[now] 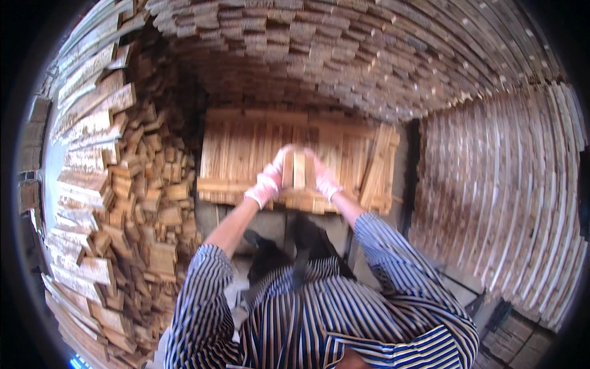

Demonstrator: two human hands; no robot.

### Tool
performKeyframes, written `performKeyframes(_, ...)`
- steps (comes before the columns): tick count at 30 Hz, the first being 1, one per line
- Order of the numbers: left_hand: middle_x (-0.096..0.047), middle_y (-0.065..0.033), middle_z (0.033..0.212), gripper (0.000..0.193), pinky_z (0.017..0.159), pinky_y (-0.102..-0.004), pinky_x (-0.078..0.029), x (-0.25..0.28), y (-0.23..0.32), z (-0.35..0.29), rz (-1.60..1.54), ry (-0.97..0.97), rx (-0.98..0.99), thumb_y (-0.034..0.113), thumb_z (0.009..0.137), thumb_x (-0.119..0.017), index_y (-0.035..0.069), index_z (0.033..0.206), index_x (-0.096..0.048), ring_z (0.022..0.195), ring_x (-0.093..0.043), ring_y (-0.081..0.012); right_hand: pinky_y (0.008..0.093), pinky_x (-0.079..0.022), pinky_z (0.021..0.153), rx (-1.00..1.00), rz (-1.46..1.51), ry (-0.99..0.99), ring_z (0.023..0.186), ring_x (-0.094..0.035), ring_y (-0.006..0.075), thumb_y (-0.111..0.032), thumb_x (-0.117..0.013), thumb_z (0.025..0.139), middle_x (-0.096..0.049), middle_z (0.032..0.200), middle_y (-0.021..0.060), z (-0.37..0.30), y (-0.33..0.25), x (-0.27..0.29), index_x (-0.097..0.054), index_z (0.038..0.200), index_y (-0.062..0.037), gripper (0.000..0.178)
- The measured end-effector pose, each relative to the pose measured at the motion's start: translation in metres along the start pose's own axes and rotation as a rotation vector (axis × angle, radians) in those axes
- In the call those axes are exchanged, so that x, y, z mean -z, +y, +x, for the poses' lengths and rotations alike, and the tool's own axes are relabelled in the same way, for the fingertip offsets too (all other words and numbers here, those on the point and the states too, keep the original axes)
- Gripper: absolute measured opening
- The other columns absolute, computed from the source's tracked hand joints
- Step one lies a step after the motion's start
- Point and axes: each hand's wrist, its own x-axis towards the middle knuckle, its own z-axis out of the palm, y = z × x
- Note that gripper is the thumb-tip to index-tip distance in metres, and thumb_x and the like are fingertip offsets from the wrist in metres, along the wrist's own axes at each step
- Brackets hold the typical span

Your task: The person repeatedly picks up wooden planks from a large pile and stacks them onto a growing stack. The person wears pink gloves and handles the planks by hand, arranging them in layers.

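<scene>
My left hand (270,180) and my right hand (325,177), both in pinkish-white gloves, are closed on the two sides of a small bundle of wooden boards (299,171). The bundle shows its pale ends toward me, and my fingers are partly hidden behind it. It is held over the near middle part of a low, wide stack of planks (239,147). I cannot tell whether the bundle touches the stack. A few planks (376,169) lie slanting along the right end of that stack.
A loose heap of short wood pieces (147,190) rises on my left, beside stacked boards (86,187). A tall wall of stacked boards (307,49) stands at the far side. Another high board stack (491,190) is on my right. Grey floor (270,222) shows near my feet.
</scene>
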Motion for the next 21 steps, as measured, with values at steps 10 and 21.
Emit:
performKeyframes(10, -0.068, -0.0095, 0.123, 0.076, 0.094, -0.0462, -0.056, 0.026, 0.035, 0.080, -0.397, 0.125, 0.134, 0.021, 0.065, -0.098, 0.003, 0.128, -0.060, 0.112, -0.064, -0.0235, 0.0419, -0.045, 0.113, -0.023, 0.246, -0.138, 0.133, -0.053, 0.0357, -0.047, -0.094, 0.064, -0.055, 0.140, 0.0236, 0.049, -0.003, 0.059, -0.038, 0.149, -0.0019, 0.111)
performKeyframes(21, -0.061, -0.0152, 0.131, 0.086, 0.102, -0.0472, -0.054, -0.112, 0.030, 0.165, -0.854, 0.242, 0.897, 0.061, 0.079, -0.081, 0.011, 0.141, -0.049, 0.114, -0.063, -0.0299, 0.0388, -0.046, 0.113, -0.502, 1.031, 0.335, 0.130, -0.056, 0.0325, -0.020, -0.093, 0.070, -0.057, 0.140, 0.0216, -0.035, 0.062, 0.030, -0.015, 0.160, -0.0002, 0.121)
